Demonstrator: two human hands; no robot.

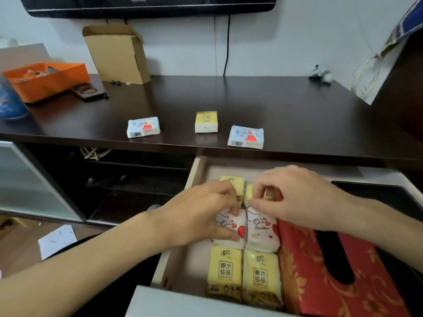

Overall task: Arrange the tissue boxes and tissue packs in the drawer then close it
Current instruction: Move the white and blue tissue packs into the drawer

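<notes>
Here, both hands are down in the open drawer (192, 177), working on two columns of tissue packs. The left hand (201, 213) has its fingers (233, 211) and thumb closed lightly across the white heart-printed pack (233, 227), pinching it from its far and near edges. The right hand (295, 195) has its fingers (254, 204) curled in a small pinch on the yellow pack (249, 192) just beyond the second white pack (263, 229); how firm that pinch is, I cannot tell. Another yellow pack (233, 181) lies just past the left fingertips. Nearer the person than both sets of fingers sit two yellow packs (225, 271) side by side, and right of them, under the right forearm, lies the red tissue box (320, 271).

Well beyond the fingers, up on the bench (274, 106), three packs are not yet stowed: a white one (143, 126), a yellow one (206, 121) and another white one (246, 137).

These packs look light, soft and film-wrapped, so likely a bit slippery and easily squashed. A gentle pinch across the short edges should hold them best, nudging rather than pressing them into line. The box looks stiffer and is probably best pushed by its sides.
</notes>
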